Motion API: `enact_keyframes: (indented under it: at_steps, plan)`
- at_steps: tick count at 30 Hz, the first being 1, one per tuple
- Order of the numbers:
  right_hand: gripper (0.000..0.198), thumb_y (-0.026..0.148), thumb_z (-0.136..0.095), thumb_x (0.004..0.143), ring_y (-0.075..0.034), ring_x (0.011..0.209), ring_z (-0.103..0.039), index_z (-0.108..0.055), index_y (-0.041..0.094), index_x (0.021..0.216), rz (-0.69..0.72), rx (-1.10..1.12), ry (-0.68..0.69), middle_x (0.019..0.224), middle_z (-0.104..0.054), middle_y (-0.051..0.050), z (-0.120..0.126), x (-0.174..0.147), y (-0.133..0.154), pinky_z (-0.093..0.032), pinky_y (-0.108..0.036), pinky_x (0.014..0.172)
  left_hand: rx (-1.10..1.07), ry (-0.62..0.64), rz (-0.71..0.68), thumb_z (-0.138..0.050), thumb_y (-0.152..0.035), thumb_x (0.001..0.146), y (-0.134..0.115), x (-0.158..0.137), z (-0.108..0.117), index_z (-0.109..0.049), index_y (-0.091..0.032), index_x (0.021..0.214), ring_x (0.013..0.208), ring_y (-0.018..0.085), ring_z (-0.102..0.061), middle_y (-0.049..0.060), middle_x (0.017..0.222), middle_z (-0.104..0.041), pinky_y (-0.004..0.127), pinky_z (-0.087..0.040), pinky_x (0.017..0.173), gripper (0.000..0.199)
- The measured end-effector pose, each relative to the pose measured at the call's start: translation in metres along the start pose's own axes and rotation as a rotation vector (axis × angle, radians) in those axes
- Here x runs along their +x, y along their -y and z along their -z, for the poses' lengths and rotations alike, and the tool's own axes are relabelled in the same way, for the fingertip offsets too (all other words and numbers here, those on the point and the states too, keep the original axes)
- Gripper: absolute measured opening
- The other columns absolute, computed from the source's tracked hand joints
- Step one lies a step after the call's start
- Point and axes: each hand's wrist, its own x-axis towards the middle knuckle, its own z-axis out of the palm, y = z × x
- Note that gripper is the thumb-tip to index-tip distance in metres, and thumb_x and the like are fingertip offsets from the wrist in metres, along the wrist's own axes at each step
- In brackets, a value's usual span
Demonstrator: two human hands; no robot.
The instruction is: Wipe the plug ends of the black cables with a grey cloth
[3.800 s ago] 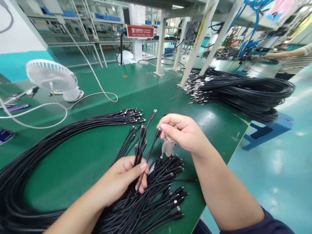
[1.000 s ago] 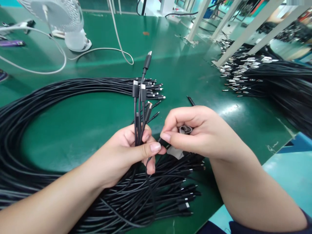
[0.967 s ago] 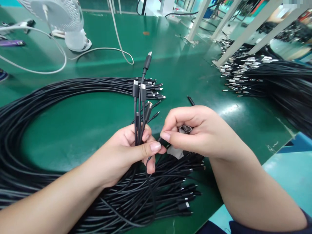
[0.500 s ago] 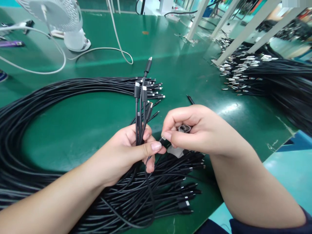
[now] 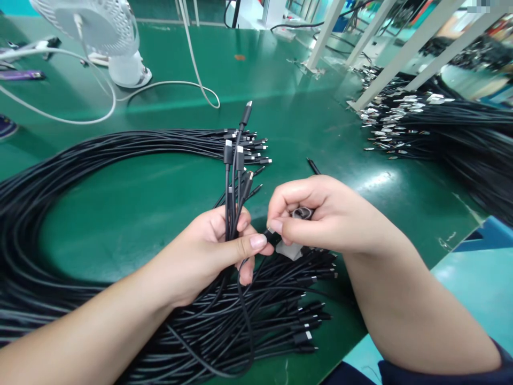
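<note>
My left hand (image 5: 224, 246) is closed around several black USB cables (image 5: 232, 206), whose plugs stick up above the fingers. Between its thumb and forefinger lies one more cable end, its metal-tipped plug (image 5: 270, 230) pointing right. My right hand (image 5: 308, 214) is closed, with a crumpled grey cloth (image 5: 289, 250) tucked in the palm and hanging below the fingers. Its thumb and forefinger meet at the tip of that plug; the exact contact is partly hidden. Beneath both hands rests a big bundle of black cables (image 5: 208, 321), with plug ends toward the right.
The cable bundle curves left and back to more plug ends (image 5: 244, 141). A white fan (image 5: 124, 69) with a white cord stands back left. Behind the right hand is a black pen-like object (image 5: 313, 166). Pale metal posts (image 5: 372, 85) and another cable pile (image 5: 441, 123) occupy the right.
Both hands keep nearly the same pose. The held cables have shifted slightly right and down, and the right fingertips now cover more of the plug's tip. The view has moved slightly.
</note>
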Motion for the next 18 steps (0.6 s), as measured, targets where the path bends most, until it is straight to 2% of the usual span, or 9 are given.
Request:
enact_keyframes:
  at_steps: [5, 11, 18]
  plan:
    - [0.008, 0.009, -0.058, 0.075, -0.007, 0.043, -0.055, -0.060, 0.015, 0.070, 0.000, -0.025, 0.014, 0.053, -0.060, 0.003, 0.0001, 0.0002, 0.0012, -0.040, -0.017, 0.039, 0.016, -0.006, -0.006, -0.078, -0.020, 0.077, 0.0003, -0.0008, -0.0001, -0.043, -0.018, 0.074, 0.047, 0.008, -0.059, -0.006, 0.062, -0.062, 0.018, -0.044, 0.049, 0.035]
    - [0.009, 0.009, -0.056, 0.077, -0.007, 0.045, -0.055, -0.060, 0.015, 0.072, 0.010, -0.019, -0.050, 0.058, -0.061, 0.003, -0.0015, 0.0005, 0.0014, -0.041, -0.016, 0.041, -0.004, 0.011, -0.030, -0.076, -0.020, 0.080, 0.0008, -0.0016, 0.0027, -0.044, -0.018, 0.074, 0.054, 0.009, -0.061, -0.007, 0.060, -0.059, 0.016, -0.045, 0.051, 0.032]
    - [0.010, 0.010, -0.057, 0.082, -0.006, 0.049, -0.049, -0.059, 0.015, 0.074, 0.137, -0.066, -0.183, 0.058, -0.057, 0.003, -0.0029, 0.0022, -0.0012, -0.039, -0.018, 0.045, -0.002, -0.029, -0.033, -0.077, -0.022, 0.079, 0.0008, -0.0006, 0.0028, -0.042, -0.018, 0.073, 0.051, 0.007, -0.060, 0.001, 0.071, -0.070, 0.017, -0.044, 0.052, 0.035]
